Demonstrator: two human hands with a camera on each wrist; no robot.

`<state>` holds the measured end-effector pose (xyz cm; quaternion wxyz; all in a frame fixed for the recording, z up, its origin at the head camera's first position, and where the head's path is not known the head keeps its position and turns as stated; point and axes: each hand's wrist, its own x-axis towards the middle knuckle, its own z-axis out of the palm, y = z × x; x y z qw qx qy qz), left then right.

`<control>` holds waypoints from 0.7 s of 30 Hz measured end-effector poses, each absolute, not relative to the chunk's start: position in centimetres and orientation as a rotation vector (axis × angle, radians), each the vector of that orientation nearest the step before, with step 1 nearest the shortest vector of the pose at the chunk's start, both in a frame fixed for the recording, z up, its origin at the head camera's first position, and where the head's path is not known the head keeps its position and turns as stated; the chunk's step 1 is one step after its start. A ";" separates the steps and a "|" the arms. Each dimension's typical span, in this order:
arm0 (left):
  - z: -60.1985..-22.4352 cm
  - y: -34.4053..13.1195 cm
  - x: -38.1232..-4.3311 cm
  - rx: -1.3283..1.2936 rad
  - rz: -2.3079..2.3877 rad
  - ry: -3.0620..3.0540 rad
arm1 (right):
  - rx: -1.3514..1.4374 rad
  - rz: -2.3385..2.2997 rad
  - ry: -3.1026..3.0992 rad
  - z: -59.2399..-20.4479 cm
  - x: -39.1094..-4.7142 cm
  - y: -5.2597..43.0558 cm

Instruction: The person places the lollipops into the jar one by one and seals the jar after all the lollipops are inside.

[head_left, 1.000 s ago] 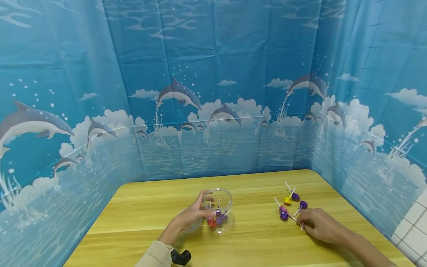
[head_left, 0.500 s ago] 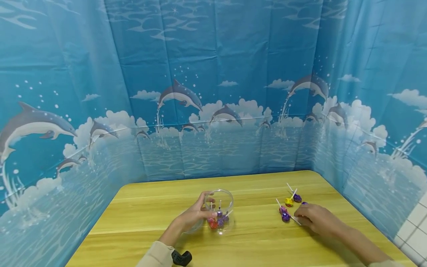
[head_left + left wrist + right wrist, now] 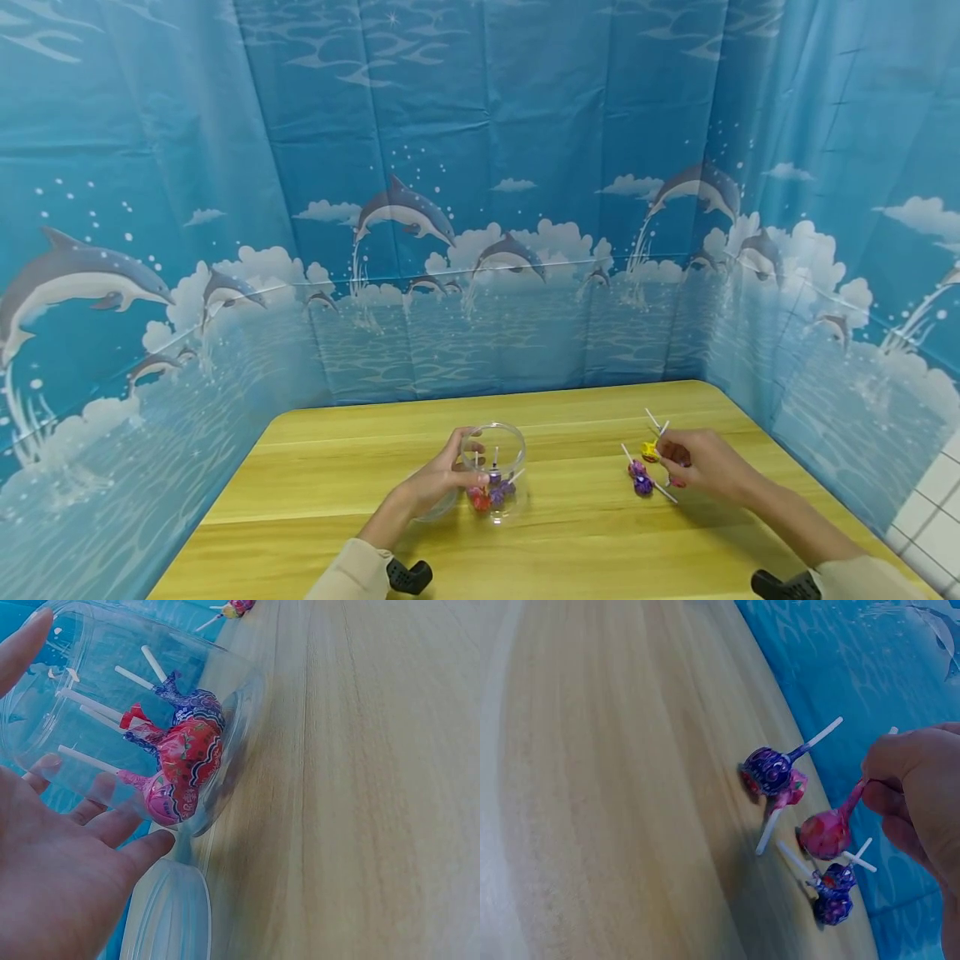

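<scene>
Around the side of a clear round jar [image 3: 517, 433], my left hand [image 3: 438, 479] curls its thumb and fingers. Several wrapped lollipops, red, pink and purple, stand in the jar with sticks upward; a red lollipop [image 3: 191, 754] shows plainly in the left wrist view. Between thumb and fingers, my right hand [image 3: 708, 462] pinches a pink lollipop [image 3: 825, 834] near its wrapper neck, its ball hanging down. Close by lie a yellow lollipop [image 3: 649, 452], a purple lollipop [image 3: 642, 485] touching a pink one, and purple lollipops [image 3: 832, 907] partly overlapping in the right wrist view.
A clear lid [image 3: 176, 915] lies beside the jar, partly behind my left hand. The yellow wood-grain table [image 3: 337, 467] meets a blue dolphin-print curtain [image 3: 450, 333] at its back and sides. Black wrist cameras [image 3: 408, 577] sit at the cuffs.
My right hand has moved away from the front of the lollipop group, slightly upward and back, with the pink lollipop now hanging from its fingers. The left hand and jar stay put.
</scene>
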<state>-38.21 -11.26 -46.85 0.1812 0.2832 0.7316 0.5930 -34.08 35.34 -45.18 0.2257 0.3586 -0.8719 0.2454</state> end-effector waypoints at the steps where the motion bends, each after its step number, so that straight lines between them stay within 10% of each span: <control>1: -46.8 -11.3 -38.2 0.801 1.677 2.063 | 0.983 0.700 -2.398 -45.0 -34.1 35.3; 21: -46.7 -11.4 -38.3 0.793 1.684 2.047 | 0.787 1.081 -2.498 -41.7 -34.6 32.0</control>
